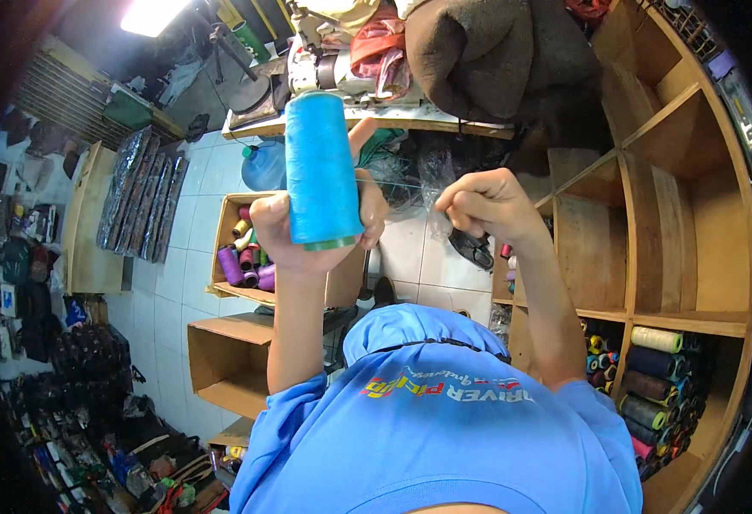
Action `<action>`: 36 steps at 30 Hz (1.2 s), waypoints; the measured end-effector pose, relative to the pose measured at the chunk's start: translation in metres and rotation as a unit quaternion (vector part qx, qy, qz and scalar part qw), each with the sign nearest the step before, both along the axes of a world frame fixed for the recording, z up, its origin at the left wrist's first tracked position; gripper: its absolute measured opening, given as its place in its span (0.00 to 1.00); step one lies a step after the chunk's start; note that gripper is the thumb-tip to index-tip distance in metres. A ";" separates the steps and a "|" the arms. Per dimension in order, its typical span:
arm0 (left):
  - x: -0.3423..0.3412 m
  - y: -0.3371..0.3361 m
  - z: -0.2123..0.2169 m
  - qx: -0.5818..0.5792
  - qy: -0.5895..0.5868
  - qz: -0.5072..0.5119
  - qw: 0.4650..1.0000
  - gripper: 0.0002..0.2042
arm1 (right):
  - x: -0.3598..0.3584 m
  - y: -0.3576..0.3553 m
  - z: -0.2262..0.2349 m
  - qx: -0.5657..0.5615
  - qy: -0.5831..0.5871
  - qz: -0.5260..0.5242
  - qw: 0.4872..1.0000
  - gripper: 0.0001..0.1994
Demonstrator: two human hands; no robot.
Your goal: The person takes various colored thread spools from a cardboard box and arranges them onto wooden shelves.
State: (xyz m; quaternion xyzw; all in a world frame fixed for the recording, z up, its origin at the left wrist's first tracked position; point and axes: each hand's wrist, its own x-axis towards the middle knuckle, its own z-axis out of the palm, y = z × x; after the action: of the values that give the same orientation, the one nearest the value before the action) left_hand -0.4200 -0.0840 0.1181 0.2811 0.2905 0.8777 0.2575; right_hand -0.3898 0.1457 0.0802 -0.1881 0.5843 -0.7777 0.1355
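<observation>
Upright in front of me is a large cone of bright blue thread (320,163), with a green rim showing at its lower end. My left hand (281,236) is wrapped round its lower part, the fingers partly hidden behind it. To the right, at about the height of the cone's lower half, my right hand (491,210) is closed in a pinch. A thin line of thread seems to stretch from the cone toward those fingertips. Clear crumpled plastic (436,193) shows just beside the right fingers; whether they touch it I cannot tell.
An open cardboard box (219,287) holds several thread spools below my left hand, with another open box (221,330) nearer. Wooden shelving (684,321) stands at right, thread cones (650,385) in its lower compartments. Ahead is a cluttered workbench (444,124); a blue jug (263,167) sits beside it.
</observation>
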 end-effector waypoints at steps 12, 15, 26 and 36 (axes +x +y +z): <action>0.000 0.007 0.013 -0.323 0.220 -0.106 0.914 0.39 | -0.053 0.009 -0.022 0.223 0.002 0.043 0.974 0.11; 0.003 0.007 0.017 -0.448 0.313 -0.063 0.835 0.42 | -0.068 0.017 0.009 0.376 -0.001 0.008 0.926 0.10; -0.001 0.038 -0.018 -0.568 0.260 0.312 0.716 0.22 | -0.002 -0.015 0.097 0.430 0.253 -0.218 0.838 0.10; 0.004 0.049 -0.021 -0.250 0.048 0.126 0.959 0.24 | 0.018 -0.001 0.032 0.088 -0.068 -0.211 0.971 0.11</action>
State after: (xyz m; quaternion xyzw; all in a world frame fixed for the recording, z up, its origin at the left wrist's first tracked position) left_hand -0.4157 -0.0353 0.0973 0.2109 0.5454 0.7880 0.1928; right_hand -0.3720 0.1451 0.1126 0.0052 0.6665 -0.7451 0.0235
